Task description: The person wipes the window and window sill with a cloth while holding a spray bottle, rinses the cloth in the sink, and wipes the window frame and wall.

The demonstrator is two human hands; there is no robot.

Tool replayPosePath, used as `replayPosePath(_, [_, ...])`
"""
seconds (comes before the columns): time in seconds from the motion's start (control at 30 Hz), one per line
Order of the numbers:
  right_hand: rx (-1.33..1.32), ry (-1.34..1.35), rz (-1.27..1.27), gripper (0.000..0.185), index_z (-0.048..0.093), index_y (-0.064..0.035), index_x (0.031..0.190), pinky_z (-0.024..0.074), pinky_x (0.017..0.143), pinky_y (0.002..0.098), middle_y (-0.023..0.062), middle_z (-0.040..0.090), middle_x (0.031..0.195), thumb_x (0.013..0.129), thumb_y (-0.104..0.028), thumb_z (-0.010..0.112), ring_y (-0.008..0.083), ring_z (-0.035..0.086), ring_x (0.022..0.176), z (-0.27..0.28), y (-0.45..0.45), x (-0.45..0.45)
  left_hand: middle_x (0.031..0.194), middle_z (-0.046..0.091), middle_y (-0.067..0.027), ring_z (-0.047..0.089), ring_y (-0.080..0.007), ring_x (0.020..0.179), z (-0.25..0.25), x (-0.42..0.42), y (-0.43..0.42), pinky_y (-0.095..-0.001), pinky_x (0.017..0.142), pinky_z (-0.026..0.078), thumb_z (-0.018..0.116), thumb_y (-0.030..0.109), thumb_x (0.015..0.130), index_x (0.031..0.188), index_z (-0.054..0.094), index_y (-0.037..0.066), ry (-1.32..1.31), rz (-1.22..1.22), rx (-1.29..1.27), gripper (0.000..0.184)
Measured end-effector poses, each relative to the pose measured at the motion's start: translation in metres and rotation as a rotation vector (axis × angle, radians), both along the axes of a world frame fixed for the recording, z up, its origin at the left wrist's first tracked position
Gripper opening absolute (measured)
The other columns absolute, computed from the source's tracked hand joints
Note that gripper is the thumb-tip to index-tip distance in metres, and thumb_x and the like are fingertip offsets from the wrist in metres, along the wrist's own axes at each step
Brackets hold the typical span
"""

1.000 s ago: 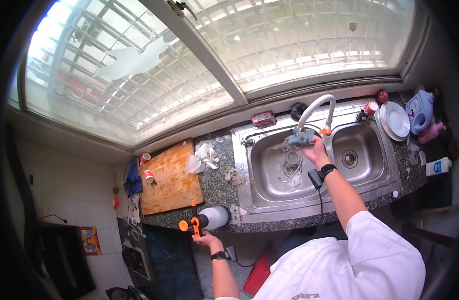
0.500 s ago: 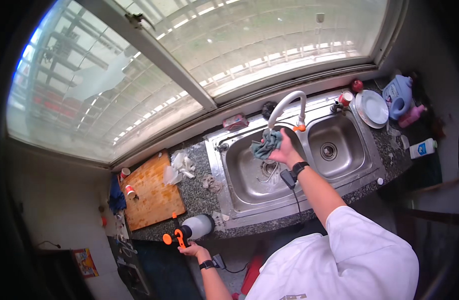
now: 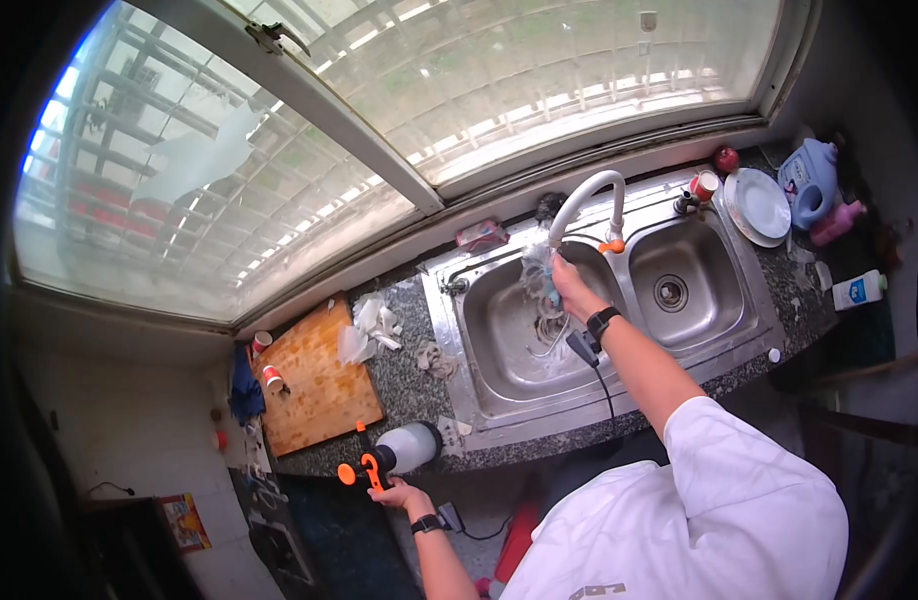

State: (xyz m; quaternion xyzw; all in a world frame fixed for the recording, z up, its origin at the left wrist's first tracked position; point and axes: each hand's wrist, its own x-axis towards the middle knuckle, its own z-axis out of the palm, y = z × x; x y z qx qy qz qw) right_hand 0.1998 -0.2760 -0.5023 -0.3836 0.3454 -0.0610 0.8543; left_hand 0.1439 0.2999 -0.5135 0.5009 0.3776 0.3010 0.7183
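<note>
Under the mouth of the white curved faucet [image 3: 589, 190], my right hand [image 3: 571, 283] is closed on a blue-green cloth [image 3: 552, 285], over the left basin [image 3: 499, 350]. Water splashes around the cloth, and part of it is hidden by my hand and the spray. At the counter's front edge, my left hand [image 3: 401, 494] grips the orange handle of a spray bottle [image 3: 411, 447], which lies tilted sideways with a whitish body and an orange-and-black head.
A wooden cutting board [image 3: 324, 385] with a paper cup [image 3: 273, 379] lies left, beside crumpled plastic [image 3: 374, 330] and a rag [image 3: 435, 360]. Right of the sink stand stacked plates [image 3: 758, 207], a blue jug [image 3: 808, 180] and a white bottle [image 3: 859, 290].
The cloth was spread over my right palm; now it hangs narrower at my fingers, with more water splashing around it. My left hand keeps its hold on the spray bottle. The camera view has shifted.
</note>
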Motion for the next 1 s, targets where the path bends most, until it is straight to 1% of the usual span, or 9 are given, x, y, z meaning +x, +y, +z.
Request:
replayPosePath(0.17, [-0.206, 0.003, -0.116, 0.04, 0.059, -0.0103, 0.093, 0.0457, 0.053, 0.0303, 0.0001, 0.055, 0.08, 0.098, -0.048, 0.048, 0.0098, 0.053, 0.067, -0.045, -0.007, 0.009, 0.123, 0.05, -0.005, 0.05, -0.0194, 0.091, 0.009, -0.001, -0.009, -0.0311, 0.066, 0.04, 0.045, 0.05, 0.094, 0.129, 0.05, 0.012, 0.019, 0.014, 0.005, 0.053])
replayPosePath(0.23, [0.188, -0.184, 0.086, 0.038, 0.058, -0.0077, 0.102, 0.0491, 0.058, 0.0301, 0.0007, 0.056, 0.085, 0.097, -0.045, 0.052, 0.0088, 0.054, 0.073, -0.031, -0.014, -0.003, 0.124, 0.05, -0.0052, 0.051, -0.0199, 0.092, 0.009, -0.002, -0.01, -0.0317, 0.067, 0.04, 0.045, 0.05, 0.093, 0.131, 0.049, 0.011, 0.019, 0.016, 0.009, 0.054])
replayPosePath(0.37, [-0.036, -0.074, 0.214, 0.038, 0.055, -0.0061, 0.107, 0.0527, 0.061, 0.0329, 0.0033, 0.058, 0.086, 0.097, -0.043, 0.054, 0.0115, 0.058, 0.074, -0.004, -0.013, -0.011, 0.125, 0.05, -0.0058, 0.051, -0.0207, 0.093, 0.007, -0.002, -0.005, -0.0324, 0.068, 0.041, 0.046, 0.05, 0.093, 0.135, 0.047, 0.012, 0.024, -0.01, -0.01, 0.056])
replayPosePath(0.47, [0.065, -0.047, 0.17, 0.039, 0.053, -0.0043, 0.112, 0.0551, 0.07, 0.0348, 0.009, 0.062, 0.089, 0.101, -0.041, 0.044, 0.0195, 0.063, 0.077, 0.005, -0.017, -0.016, 0.123, 0.05, -0.0055, 0.051, -0.0201, 0.094, 0.005, 0.0, -0.006, -0.032, 0.067, 0.04, 0.046, 0.05, 0.092, 0.136, 0.047, 0.014, 0.034, 0.039, -0.021, 0.056])
replayPosePath(0.6, [0.201, -0.233, 0.094, 0.047, 0.053, -0.006, 0.115, 0.0529, 0.077, 0.0378, 0.0076, 0.062, 0.096, 0.102, -0.047, 0.033, 0.0217, 0.063, 0.085, -0.008, -0.023, -0.014, 0.118, 0.051, -0.0055, 0.049, -0.0186, 0.087, 0.008, -0.001, -0.007, -0.0308, 0.063, 0.039, 0.046, 0.051, 0.092, 0.136, 0.048, 0.015, 0.032, 0.012, 0.002, 0.056])
replayPosePath(0.67, [0.488, -0.319, 0.182, 0.05, 0.055, -0.0104, 0.114, 0.0495, 0.081, 0.042, 0.005, 0.062, 0.099, 0.102, -0.048, 0.024, 0.0225, 0.061, 0.09, -0.006, -0.03, -0.013, 0.109, 0.051, -0.005, 0.045, -0.0171, 0.078, 0.01, -0.003, -0.011, -0.0296, 0.059, 0.035, 0.048, 0.051, 0.091, 0.129, 0.051, 0.015, 0.012, 0.012, -0.011, 0.053])
replayPosePath(0.8, [0.678, -0.574, 0.197, 0.035, 0.059, -0.0122, 0.109, 0.0441, 0.087, 0.0442, 0.0056, 0.061, 0.101, 0.093, -0.032, 0.035, 0.0235, 0.057, 0.094, 0.015, -0.034, -0.023, 0.1, 0.049, -0.0045, 0.041, -0.0161, 0.072, 0.018, -0.004, -0.017, -0.0288, 0.057, 0.032, 0.049, 0.052, 0.091, 0.121, 0.052, 0.014, 0.029, -0.015, -0.009, 0.048])
replayPosePath(0.93, [0.672, -0.269, -0.102, 0.028, 0.057, -0.0071, 0.098, 0.0436, 0.094, 0.0485, 0.0104, 0.06, 0.098, 0.084, -0.023, 0.04, 0.0297, 0.056, 0.096, 0.052, -0.029, -0.035, 0.097, 0.048, -0.0044, 0.041, -0.016, 0.071, 0.014, -0.003, -0.014, -0.0286, 0.057, 0.032, 0.05, 0.052, 0.09, 0.116, 0.053, 0.014, 0.013, -0.002, -0.013, 0.046])
replayPosePath(1.0, [0.671, -0.295, -0.135, 0.023, 0.057, -0.0062, 0.096, 0.0432, 0.095, 0.0494, 0.0111, 0.059, 0.099, 0.082, -0.018, 0.043, 0.0302, 0.056, 0.097, 0.01, -0.032, -0.031, 0.098, 0.049, -0.0046, 0.041, -0.016, 0.071, 0.012, -0.002, -0.011, -0.0285, 0.057, 0.032, 0.05, 0.052, 0.09, 0.117, 0.053, 0.014, 0.0, 0.003, -0.016, 0.047])
